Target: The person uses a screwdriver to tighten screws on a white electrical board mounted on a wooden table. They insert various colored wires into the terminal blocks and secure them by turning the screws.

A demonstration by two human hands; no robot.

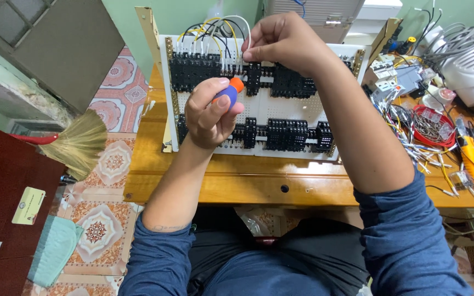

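Screwdriver [227, 92] in left grip [210, 112], white wire [246, 33] pinched by right grip [281, 41]

The long yellow-brown wooden table [215, 186] looked smooth and shiny. The flat white board with tiny holes [292, 107] looked matt, and its rows of black plastic blocks [289, 134] too. The blue and orange screwdriver handle [227, 92] looked like smooth plastic.

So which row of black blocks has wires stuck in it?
The top row: white, yellow and black wires loop into it. The bottom row has none.
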